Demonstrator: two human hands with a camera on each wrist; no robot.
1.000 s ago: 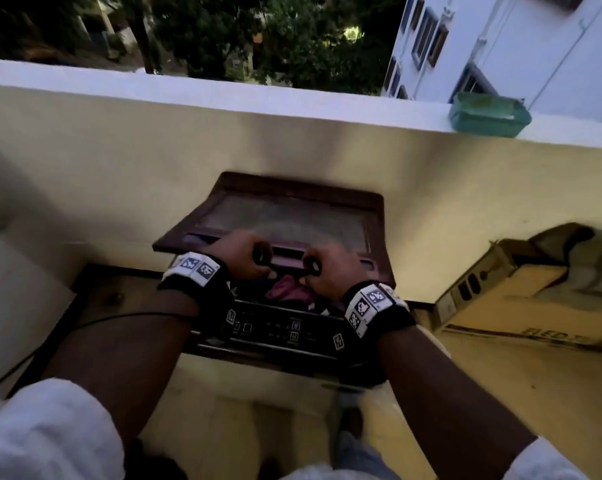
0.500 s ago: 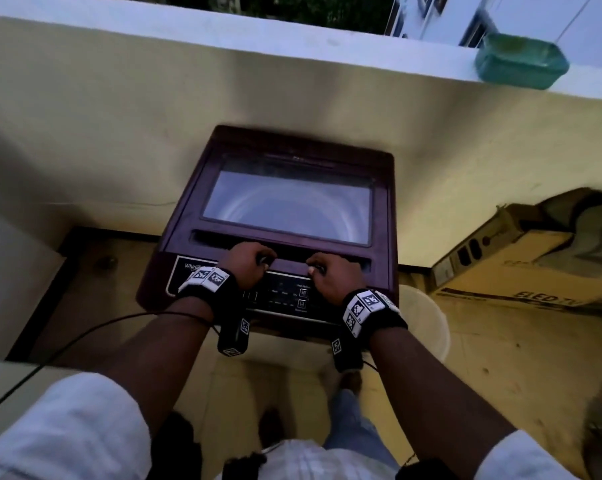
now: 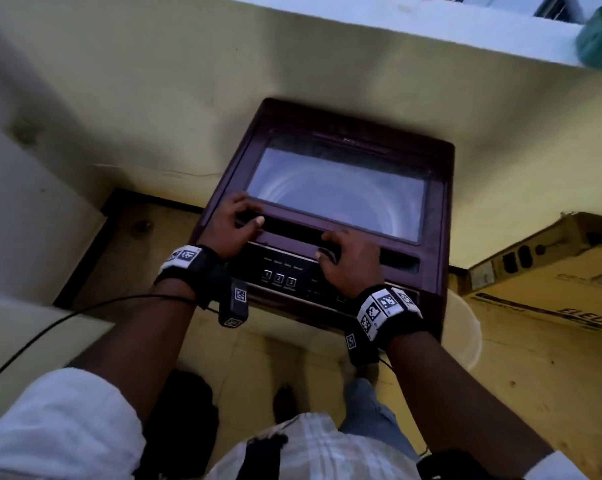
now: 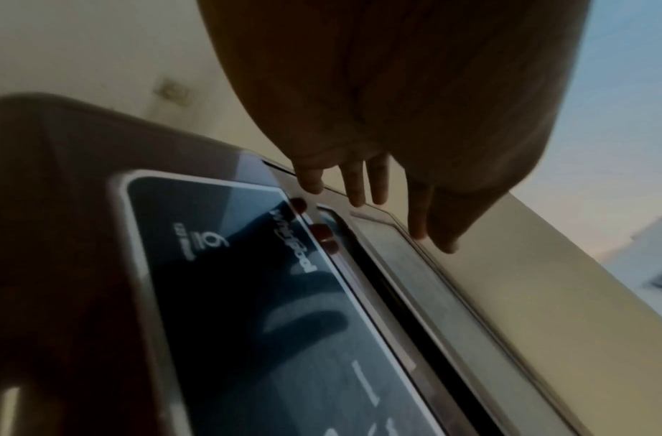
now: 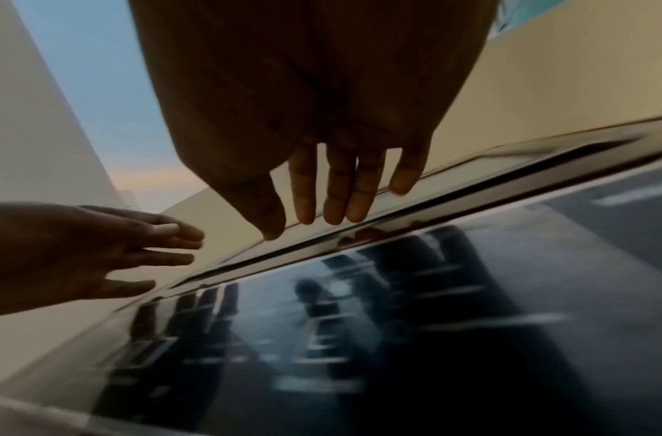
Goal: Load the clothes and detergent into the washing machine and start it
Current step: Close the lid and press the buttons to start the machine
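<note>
A maroon top-loading washing machine [image 3: 441, 216] stands against the yellow wall, its glass lid [image 3: 337, 192] lying flat and closed. My left hand [image 3: 235, 221] hovers over the lid's front left corner with straight, spread fingers [image 4: 359, 183]. My right hand [image 3: 341, 259] is over the lid's front edge and the black control panel [image 3: 282, 277], its fingers [image 5: 337, 188] also straight. Neither hand holds anything. Clothes and detergent are hidden under the lid.
A cardboard box [image 3: 549, 278] lies on the floor to the right, with a pale round bucket [image 3: 465, 327] between it and the machine. A green tub [image 3: 597, 39] sits on the parapet ledge. A black cable [image 3: 67, 317] runs from my left wrist.
The lid came down from raised to flat on the machine. Both hands then let go of its front handle and opened, the left drifting toward the left corner.
</note>
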